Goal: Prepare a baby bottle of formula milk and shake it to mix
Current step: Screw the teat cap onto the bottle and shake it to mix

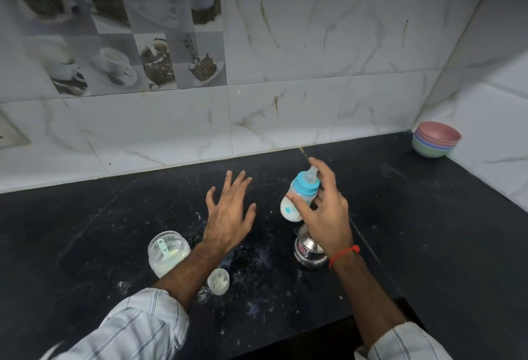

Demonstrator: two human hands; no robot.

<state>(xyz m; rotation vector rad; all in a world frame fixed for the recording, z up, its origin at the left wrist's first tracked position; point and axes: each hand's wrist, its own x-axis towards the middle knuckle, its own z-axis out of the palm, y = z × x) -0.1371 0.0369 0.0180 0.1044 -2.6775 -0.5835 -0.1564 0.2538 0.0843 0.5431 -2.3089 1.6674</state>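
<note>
Above the dark surface [428, 217], my right hand [328, 217] grips the tilted, capped baby bottle [298, 198] while my left hand [231, 211] hovers spread; I judge a firm grip keeps shaking leak-free.

Baby bottle [297, 195]: small, clear body with white milk inside, blue collar, clear teat on, tilted with teat up-right, held above the black counter. Formula jar [168, 254]: clear, open, upright at counter's left, pale powder and a light scoop [163, 247] inside. Its lid [218, 281] lies just right, near the front edge.
</note>
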